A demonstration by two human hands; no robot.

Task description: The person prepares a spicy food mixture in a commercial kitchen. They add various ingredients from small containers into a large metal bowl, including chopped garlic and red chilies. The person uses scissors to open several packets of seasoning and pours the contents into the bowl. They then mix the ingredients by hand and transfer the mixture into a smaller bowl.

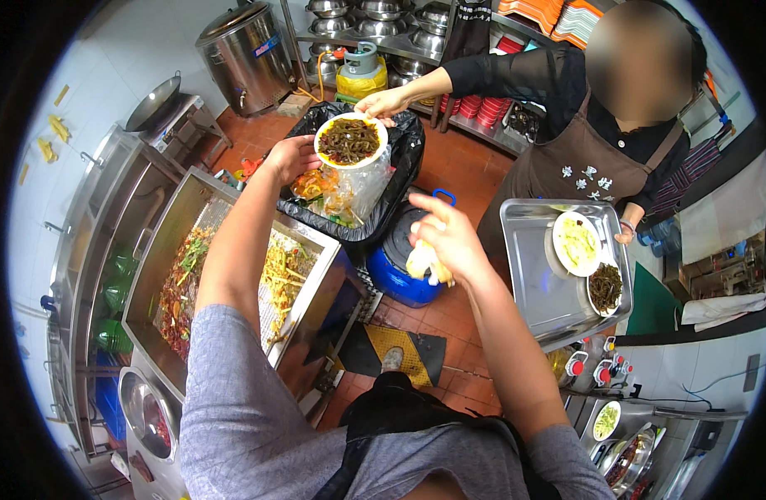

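Observation:
A white plate of dark green shredded food, perhaps seaweed [350, 141], is held over a bin lined with a black bag [386, 215]. My left hand [293, 160] grips the plate's left rim, while a co-worker's hand [376, 105] holds its upper right. In my right hand [448, 240] is a crumpled pale yellow wad [429, 264], maybe a cloth or glove; the index finger points outward. That co-worker also supports a metal tray [533, 300] at the right, bearing a plate of pale green shreds [576, 244] and a plate of dark shreds [605, 290].
Left of the bin stands a steel sink-like basin [164, 275] with food scraps. A blue lidded barrel [389, 284] is beside the bin. On the red tile floor lies a yellow-and-black mat [383, 340]. Behind are a gas cylinder [361, 75] and shelves of metal bowls [383, 28].

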